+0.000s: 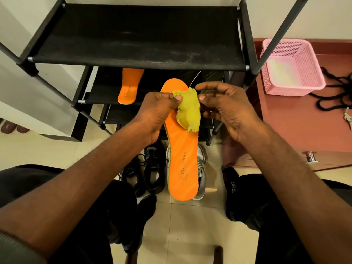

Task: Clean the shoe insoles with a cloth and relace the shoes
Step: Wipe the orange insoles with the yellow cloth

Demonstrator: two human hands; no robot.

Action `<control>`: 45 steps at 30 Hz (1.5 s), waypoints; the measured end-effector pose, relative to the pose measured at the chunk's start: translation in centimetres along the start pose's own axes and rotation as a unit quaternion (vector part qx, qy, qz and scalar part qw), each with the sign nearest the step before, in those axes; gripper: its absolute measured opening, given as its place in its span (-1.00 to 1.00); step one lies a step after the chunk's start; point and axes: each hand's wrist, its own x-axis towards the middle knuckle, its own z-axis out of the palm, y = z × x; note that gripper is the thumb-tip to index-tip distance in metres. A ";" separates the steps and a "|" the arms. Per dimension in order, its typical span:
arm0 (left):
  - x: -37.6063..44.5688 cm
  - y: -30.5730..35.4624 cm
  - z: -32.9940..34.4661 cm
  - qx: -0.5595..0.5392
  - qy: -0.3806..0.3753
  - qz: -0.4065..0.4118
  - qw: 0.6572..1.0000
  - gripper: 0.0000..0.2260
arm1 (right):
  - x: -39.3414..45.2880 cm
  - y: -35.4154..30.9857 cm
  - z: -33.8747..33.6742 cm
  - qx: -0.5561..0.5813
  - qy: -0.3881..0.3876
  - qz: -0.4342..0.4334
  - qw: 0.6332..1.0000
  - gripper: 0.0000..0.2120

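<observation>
I hold a long orange insole (pixel 182 164) upright in front of me, over the floor. My left hand (pixel 156 113) grips its upper left edge, and its thumb presses a crumpled yellow cloth (pixel 188 109) against the insole's toe half. My right hand (pixel 226 109) is at the cloth's right edge with fingers curled; thumb and forefinger pinch the cloth's upper corner. A second orange insole (pixel 129 86) lies on a lower shelf of the black shoe rack (pixel 133 60). A grey shoe (pixel 202 164) and black shoes (pixel 146 174) stand on the floor below. Loose black laces (pixel 335 96) lie at the right.
A pink plastic basket (pixel 291 67) sits on a reddish-brown surface (pixel 282 119) at the right, beside the laces. The rack's metal poles (pixel 274 35) rise close to my hands. My legs in dark trousers and black socks (pixel 233 189) flank the shoes on the tiled floor.
</observation>
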 end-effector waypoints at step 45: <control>0.0 -0.3 0.7 0.091 -0.007 0.107 0.990 -0.73 | 0.1 0.4 1.5 0.009 0.110 0.043 0.993 -0.90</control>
